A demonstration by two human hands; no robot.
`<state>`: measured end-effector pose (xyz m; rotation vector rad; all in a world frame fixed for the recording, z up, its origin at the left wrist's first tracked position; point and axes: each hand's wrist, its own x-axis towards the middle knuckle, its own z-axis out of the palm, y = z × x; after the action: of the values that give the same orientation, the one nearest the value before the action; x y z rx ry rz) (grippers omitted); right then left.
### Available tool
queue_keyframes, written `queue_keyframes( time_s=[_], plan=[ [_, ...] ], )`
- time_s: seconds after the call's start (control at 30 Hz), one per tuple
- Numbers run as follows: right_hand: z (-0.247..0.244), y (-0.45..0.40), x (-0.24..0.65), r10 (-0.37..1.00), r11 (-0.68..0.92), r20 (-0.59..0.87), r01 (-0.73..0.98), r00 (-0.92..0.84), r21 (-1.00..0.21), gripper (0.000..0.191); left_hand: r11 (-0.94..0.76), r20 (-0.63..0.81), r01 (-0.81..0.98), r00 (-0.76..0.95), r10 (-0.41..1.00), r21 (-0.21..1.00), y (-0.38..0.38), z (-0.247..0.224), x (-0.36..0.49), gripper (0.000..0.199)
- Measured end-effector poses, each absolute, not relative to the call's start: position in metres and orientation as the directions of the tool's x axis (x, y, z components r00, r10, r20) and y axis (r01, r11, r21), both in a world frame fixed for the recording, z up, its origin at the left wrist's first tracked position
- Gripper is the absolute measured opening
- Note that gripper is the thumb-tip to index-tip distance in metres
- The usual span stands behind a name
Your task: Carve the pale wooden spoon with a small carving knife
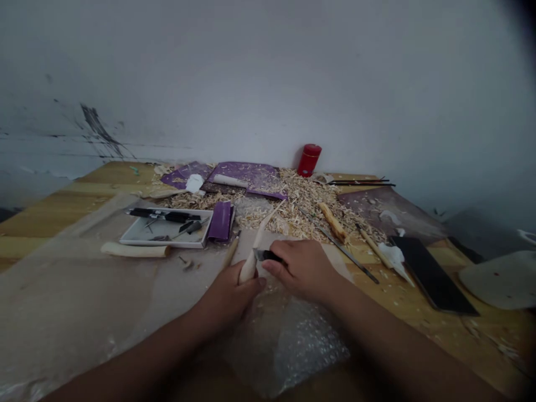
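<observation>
My left hand is closed around the thick lower end of a pale carved wooden piece, whose thin curved tip points up and away from me. In my right hand is a carving knife with a black handle, its fingers wrapped round it. The short blade lies against the wood just above my left hand. Most of the knife's handle is hidden inside my right fist. Under both hands is a sheet of clear bubble wrap.
A white tray of black-handled tools stands left, with a pale wooden stick before it. Wood shavings heap at the back near a red canister. A metal rod and a dark flat slab lie right.
</observation>
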<state>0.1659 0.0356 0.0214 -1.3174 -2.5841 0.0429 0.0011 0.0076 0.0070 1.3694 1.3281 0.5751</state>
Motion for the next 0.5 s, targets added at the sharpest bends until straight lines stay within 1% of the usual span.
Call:
queue_keyframes(
  time_s=[0.1, 0.17, 0.3, 0.5],
  plan=[
    [0.0221, 0.0359, 0.1665, 0.815, 0.565, 0.219, 0.820, -0.536, -0.092, 0.043, 0.127, -0.267, 0.491, 0.228, 0.936, 0.862, 0.0079, 0.0051, -0.0003, 0.014],
    [0.0231, 0.0377, 0.1676, 0.828, 0.540, 0.229, 0.839, -0.513, -0.074, 0.043, 0.104, -0.255, 0.514, 0.232, 0.939, 0.852, 0.0072, 0.0041, -0.0011, 0.013],
    [0.0249, 0.0416, 0.1681, 0.845, 0.499, 0.246, 0.866, -0.475, -0.044, 0.044, 0.152, -0.299, 0.506, 0.221, 0.928, 0.849, 0.0055, 0.0055, -0.0011, 0.011],
    [0.0247, 0.0442, 0.1628, 0.873, 0.445, 0.227, 0.895, -0.431, -0.013, 0.046, 0.266, -0.389, 0.439, 0.216, 0.896, 0.858, 0.0062, 0.0108, 0.0022, 0.008]
  ],
)
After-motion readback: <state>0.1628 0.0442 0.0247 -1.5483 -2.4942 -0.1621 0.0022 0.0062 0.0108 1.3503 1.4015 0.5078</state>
